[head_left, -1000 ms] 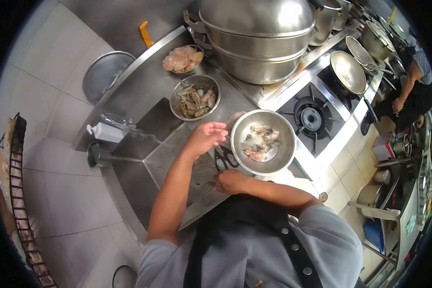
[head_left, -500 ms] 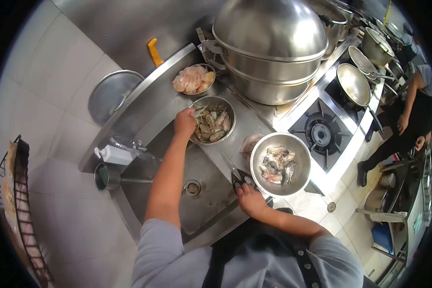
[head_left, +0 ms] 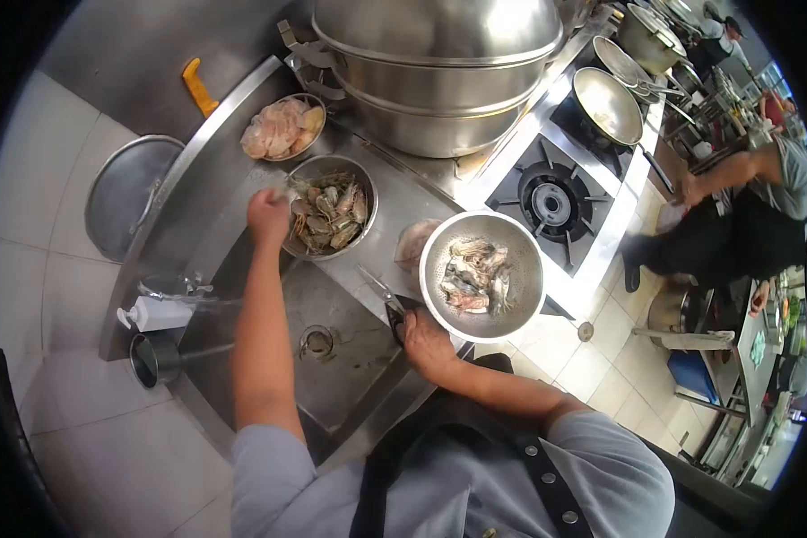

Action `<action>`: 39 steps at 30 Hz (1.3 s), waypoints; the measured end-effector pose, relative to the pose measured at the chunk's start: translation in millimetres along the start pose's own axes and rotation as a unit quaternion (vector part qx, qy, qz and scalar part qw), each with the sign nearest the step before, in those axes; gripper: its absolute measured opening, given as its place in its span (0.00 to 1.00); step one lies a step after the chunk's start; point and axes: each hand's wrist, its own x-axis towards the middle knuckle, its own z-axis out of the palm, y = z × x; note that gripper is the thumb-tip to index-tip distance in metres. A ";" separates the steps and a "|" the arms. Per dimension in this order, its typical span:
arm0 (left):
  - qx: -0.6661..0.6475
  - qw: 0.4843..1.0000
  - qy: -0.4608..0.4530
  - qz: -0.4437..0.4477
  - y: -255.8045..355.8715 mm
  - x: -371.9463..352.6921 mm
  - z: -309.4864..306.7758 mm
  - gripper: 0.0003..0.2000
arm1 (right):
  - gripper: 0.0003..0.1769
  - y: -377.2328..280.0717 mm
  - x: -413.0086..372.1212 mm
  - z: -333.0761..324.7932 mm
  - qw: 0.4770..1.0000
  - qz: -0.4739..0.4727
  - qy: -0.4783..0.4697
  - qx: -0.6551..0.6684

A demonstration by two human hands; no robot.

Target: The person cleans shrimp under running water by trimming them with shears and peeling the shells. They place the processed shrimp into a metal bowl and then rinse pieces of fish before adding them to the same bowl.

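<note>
My left hand (head_left: 268,215) is closed around a prawn at the left rim of a steel bowl of raw prawns (head_left: 330,218) beside the sink. My right hand (head_left: 424,339) grips a pair of scissors (head_left: 386,300) at the sink's front edge, the blades pointing up and away from me. Just right of the scissors stands a steel colander (head_left: 482,275) holding several cut prawns. A second bowl with pale seafood (head_left: 282,128) sits farther back on the counter.
A steel sink (head_left: 318,345) with a drain lies below my arms. Large stacked steamer pots (head_left: 435,63) stand behind, a gas burner (head_left: 551,204) and wok (head_left: 606,106) to the right. A soap dispenser (head_left: 157,314) and pot lid (head_left: 125,193) sit left. Another person (head_left: 744,215) works at right.
My left hand moved from above the sink to the prawn bowl and closed on a prawn. My right hand shifted along the sink edge with the scissors.
</note>
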 end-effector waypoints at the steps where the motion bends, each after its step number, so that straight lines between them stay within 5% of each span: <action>1: 0.005 1.000 0.001 -0.003 -6.3 -4.8 -12.3 0.11 | 0.14 -1.5 0.9 0.5 1.000 0.000 0.009 -0.021; 2: -0.208 0.973 0.044 -0.091 -16.4 -17.1 -28.6 0.11 | 0.14 -2.0 1.9 1.1 1.000 -0.003 0.007 -0.016; 3: -0.410 0.891 0.087 -0.173 -28.8 -31.1 -45.7 0.11 | 0.15 -0.9 3.3 0.8 1.000 0.016 -0.008 0.002; 5: -0.551 0.789 0.101 -0.254 -89.0 -58.6 -69.3 0.10 | 0.16 2.5 6.6 -1.5 0.995 0.039 -0.070 0.053; 6: -0.544 0.791 0.111 -0.257 -118.8 -67.6 -76.5 0.10 | 0.16 6.5 5.1 4.4 0.995 0.028 -0.058 0.078; 9: -0.531 0.703 0.008 -0.473 -216.7 -85.8 -96.0 0.12 | 0.16 1.5 8.8 -23.9 0.975 0.088 -0.157 0.130; 12: -0.551 0.639 0.111 -0.525 -225.2 -75.2 -110.5 0.12 | 0.15 2.5 11.7 -32.2 0.963 0.114 -0.180 0.168; 15: -0.624 0.663 0.047 -0.411 -210.2 -83.3 -119.7 0.12 | 0.17 0.0 14.1 -41.6 0.963 0.104 -0.208 0.139; 21: -0.660 0.666 -0.099 -0.335 -216.5 -91.7 -117.0 0.13 | 0.22 0.1 10.2 -63.5 0.907 0.130 -0.284 0.284; 25: -0.575 0.710 -0.036 -0.406 -204.6 -98.5 -129.9 0.12 | 0.26 -0.3 8.3 -64.5 0.879 0.079 -0.328 0.336; 31: -0.498 0.740 -0.110 -0.439 -208.4 -97.7 -138.1 0.11 | 0.26 -28.6 22.3 -57.4 0.878 0.040 -0.323 0.351; 33: -0.439 0.801 -0.052 -0.404 -208.9 -98.9 -136.0 0.11 | 0.26 -41.8 26.2 -60.5 0.875 0.038 -0.327 0.356; 36: -0.523 0.753 -0.047 -0.396 -210.3 -86.5 -140.8 0.12 | 0.26 -47.2 29.3 -55.4 0.870 0.018 -0.336 0.361; 39: -0.507 0.784 0.013 -0.357 -204.0 -82.6 -137.1 0.14 | 0.26 -48.9 28.6 -44.8 0.867 -0.012 -0.335 0.368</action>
